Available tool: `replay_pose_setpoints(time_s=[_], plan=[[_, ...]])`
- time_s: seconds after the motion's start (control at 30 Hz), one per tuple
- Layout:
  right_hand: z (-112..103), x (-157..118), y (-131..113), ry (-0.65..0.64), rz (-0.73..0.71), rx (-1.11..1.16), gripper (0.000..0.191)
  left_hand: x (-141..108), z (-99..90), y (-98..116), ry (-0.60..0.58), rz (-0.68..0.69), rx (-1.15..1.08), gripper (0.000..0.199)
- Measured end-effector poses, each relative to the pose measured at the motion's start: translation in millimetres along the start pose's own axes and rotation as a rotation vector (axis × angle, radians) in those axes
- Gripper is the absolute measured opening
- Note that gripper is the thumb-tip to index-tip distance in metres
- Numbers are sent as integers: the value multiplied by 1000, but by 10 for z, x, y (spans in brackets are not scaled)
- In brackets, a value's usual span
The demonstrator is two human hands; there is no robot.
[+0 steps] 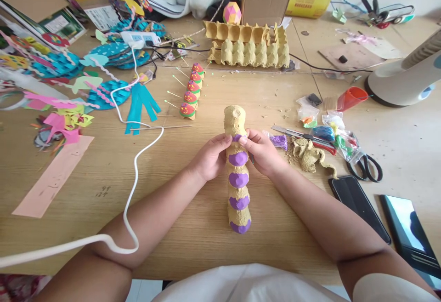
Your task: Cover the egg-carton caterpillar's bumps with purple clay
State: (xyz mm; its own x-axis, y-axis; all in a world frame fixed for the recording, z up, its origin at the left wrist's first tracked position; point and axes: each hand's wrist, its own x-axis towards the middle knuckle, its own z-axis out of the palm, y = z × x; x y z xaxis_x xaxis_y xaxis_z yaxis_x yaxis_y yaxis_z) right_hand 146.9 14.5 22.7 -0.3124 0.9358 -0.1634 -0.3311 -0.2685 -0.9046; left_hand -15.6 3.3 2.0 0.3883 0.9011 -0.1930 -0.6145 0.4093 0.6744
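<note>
Carton strip [238,169] gripped by L hand [212,157] & R hand [263,152], fingers clamped on sides; 4 lower bumps purple-capped, 5th part-hidden, top bump [235,114] left bare.

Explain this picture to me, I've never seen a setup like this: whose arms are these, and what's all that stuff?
There's no robot. One camera, worn on the person's head, looks forward and down at their bare hands. The left hand and right hand hold a bumpy tan strip with purple patches, thumbs near its far end. On the wooden table, beyond them, are a smaller decorated strip and egg-carton pieces; to the left, blue fringe and a white cable; to the right, scissors.
</note>
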Motion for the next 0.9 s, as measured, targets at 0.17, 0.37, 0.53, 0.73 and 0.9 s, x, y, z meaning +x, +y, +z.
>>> replay_pose_setpoints(time_s=[0.17, 0.37, 0.53, 0.73, 0.9], plan=[[-50, 17, 7, -29, 41, 55, 58, 2, -4, 16, 17, -4, 20, 32], [21, -6, 18, 60, 33, 45, 52, -18, 30, 19, -5, -3, 16, 38], [90, -36, 46, 72, 31, 68, 48, -33, 90, -10, 81, 50, 32, 37], [110, -56, 76, 46, 85, 135, 46, -14, 81, -36, 131, 56, 21, 32], [92, -50, 66, 56, 114, 171, 49, -8, 53, -33, 94, 16, 7, 37]])
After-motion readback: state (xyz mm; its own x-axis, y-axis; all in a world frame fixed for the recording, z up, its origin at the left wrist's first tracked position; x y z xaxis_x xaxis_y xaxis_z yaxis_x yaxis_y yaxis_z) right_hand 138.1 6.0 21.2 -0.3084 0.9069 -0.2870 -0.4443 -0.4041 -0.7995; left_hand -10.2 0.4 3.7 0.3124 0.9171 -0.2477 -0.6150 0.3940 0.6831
